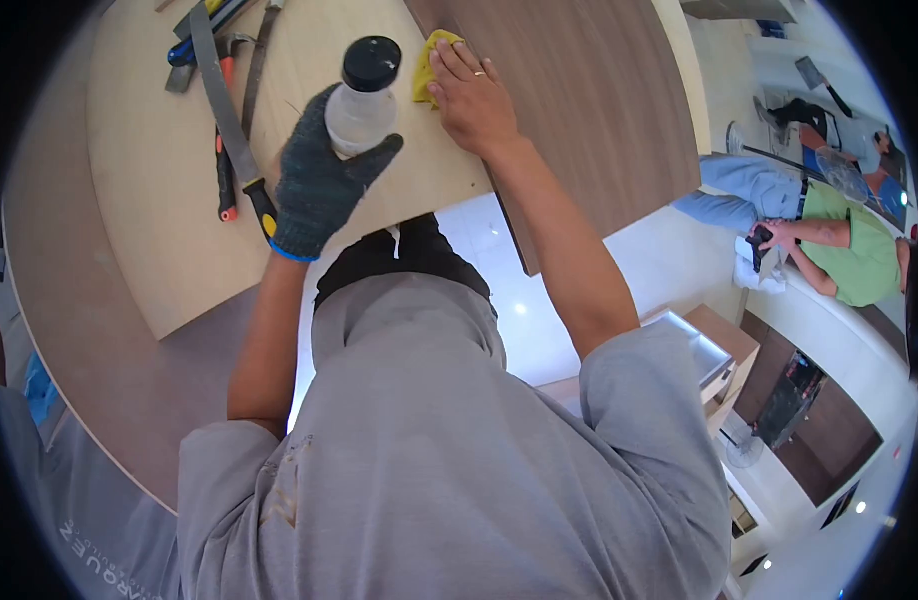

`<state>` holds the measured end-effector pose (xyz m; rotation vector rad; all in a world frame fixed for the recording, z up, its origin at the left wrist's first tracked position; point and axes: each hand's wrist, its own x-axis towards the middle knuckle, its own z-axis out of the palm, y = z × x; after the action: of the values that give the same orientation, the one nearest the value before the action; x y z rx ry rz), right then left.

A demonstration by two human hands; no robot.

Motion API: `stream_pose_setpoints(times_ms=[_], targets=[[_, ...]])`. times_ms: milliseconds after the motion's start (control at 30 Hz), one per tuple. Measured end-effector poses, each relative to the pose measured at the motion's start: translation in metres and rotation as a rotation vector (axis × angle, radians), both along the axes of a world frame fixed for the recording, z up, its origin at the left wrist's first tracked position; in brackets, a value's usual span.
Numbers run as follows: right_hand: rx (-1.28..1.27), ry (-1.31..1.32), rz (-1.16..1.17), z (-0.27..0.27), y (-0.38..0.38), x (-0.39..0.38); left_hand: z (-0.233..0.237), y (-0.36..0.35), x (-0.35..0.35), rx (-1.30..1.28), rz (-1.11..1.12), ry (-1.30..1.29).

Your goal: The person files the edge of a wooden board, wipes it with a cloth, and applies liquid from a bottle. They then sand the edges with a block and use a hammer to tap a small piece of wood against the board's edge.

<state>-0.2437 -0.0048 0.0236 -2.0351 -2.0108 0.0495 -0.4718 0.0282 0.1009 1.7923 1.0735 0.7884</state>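
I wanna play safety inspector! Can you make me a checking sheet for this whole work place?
Surface: pale board, brown wood-grain panel on the right
Things in use: black-lidded bottle, yellow cloth
Clutter: long-bladed tool overlapping a hammer, more tools beyond, left of the bottle
Hands: gloved left hand holds the bottle; bare right hand lies over the cloth
Cables: nothing seen
Surroundings: person in green shirt, right

A crumpled yellow cloth (426, 80) is partly hiding under the bare right hand (473, 100), a clear black-lidded bottle (364, 112) behind the gloved left hand (319, 185).
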Motion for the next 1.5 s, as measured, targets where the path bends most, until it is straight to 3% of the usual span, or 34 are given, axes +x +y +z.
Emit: stream_pose_setpoints(times_ms=[233,333,533,600,700,800,933,1033,1233,1333,1500], targets=[[-0.402,0.074,-0.056,0.039,-0.234,-0.011,0.007,-0.036,-0.037,0.002,0.086,0.053],[-0.416,0.031,-0.055,0.045,-0.231,-0.011,0.006,-0.061,-0.041,0.003,0.108,0.083],[-0.176,0.068,0.039,0.02,-0.113,0.009,-0.002,-0.115,-0.019,-0.106,0.246,0.08],[-0.154,0.064,0.045,0.018,-0.116,0.008,-0.008,-0.131,-0.017,-0.088,0.271,0.089],[-0.262,0.048,0.063,0.019,-0.199,0.012,0.001,-0.157,-0.021,-0.082,0.313,0.166],[-0.306,0.023,0.051,0.025,-0.217,0.008,-0.013,-0.18,-0.028,-0.115,0.346,0.167],[-0.118,-0.032,0.108,0.01,-0.122,0.015,-0.011,-0.189,-0.02,-0.094,0.332,0.155],[-0.146,-0.053,0.104,0.011,-0.106,0.016,0.001,-0.191,-0.014,-0.067,0.337,0.175],[-0.3,0.085,0.125,0.03,-0.259,0.019,-0.006,-0.202,-0.041,-0.112,0.4,0.231],[-0.314,0.068,0.088,0.032,-0.259,0.013,-0.016,-0.207,-0.047,-0.102,0.412,0.251],[-0.126,-0.064,0.122,0.014,-0.124,0.026,-0.012,-0.194,-0.028,-0.071,0.25,0.283]])
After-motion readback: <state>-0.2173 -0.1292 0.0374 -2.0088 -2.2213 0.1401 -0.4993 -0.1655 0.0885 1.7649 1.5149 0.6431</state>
